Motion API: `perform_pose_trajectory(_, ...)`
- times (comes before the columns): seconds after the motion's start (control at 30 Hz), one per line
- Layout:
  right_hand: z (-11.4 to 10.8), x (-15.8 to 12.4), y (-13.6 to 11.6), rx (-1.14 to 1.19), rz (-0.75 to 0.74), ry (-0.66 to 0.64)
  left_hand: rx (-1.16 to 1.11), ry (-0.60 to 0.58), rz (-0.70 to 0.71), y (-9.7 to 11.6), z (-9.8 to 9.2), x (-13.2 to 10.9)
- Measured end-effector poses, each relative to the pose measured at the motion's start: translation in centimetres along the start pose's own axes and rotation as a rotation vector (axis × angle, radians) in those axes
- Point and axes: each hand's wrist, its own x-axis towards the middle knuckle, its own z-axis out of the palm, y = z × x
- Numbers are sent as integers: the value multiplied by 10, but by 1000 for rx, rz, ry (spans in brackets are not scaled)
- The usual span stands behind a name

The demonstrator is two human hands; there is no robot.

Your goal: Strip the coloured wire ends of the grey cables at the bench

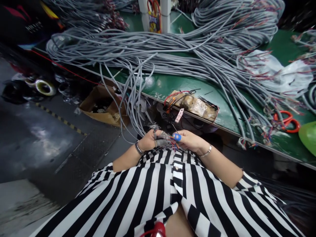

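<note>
My left hand [148,141] is wrapped round the stripped ends of several grey cables [135,95] that hang over the table edge. Thin coloured wires [174,144] fan out to the right of its fingers. Blue wrapping [176,137] covers a fingertip of my right hand [189,141], which is closed in a pinch at those wires. A thin dark stick-like piece rises by its fingertips; what exactly the pinch holds is too small to tell.
Grey cable bundles [168,41] lie across the green table [163,84]. Near its edge sits a taped block [197,107] with wires. Red-handled scissors [287,121] and a green round object [308,138] are at right. A cardboard box [96,113] stands on the floor at left.
</note>
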Motion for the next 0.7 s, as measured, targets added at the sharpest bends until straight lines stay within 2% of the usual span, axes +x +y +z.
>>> perform_pose_trajectory(0.1,4,8,-2,-10,-23,44,14,-23,4,-2,-1,2)
perform_pose_trajectory(0.23,-2,16,7,-58,-163,341,-48,-21,-33,-4,-6,-2)
perform_pose_trajectory(0.33,-15,13,14,-60,-252,514,-128,74,-40,-3,-12,-5)
perform_pose_trajectory(0.4,-24,10,15,21,-260,497,-168,183,-19,-3,-16,-4)
perform_pose_trajectory(0.47,-29,9,11,115,-248,418,-195,271,11,-4,-19,1)
perform_pose_trajectory(0.63,-32,19,-11,259,-161,236,-174,366,49,-4,-15,23)
perform_pose_trajectory(0.7,-29,24,-14,268,-166,237,-174,398,60,-5,-12,31)
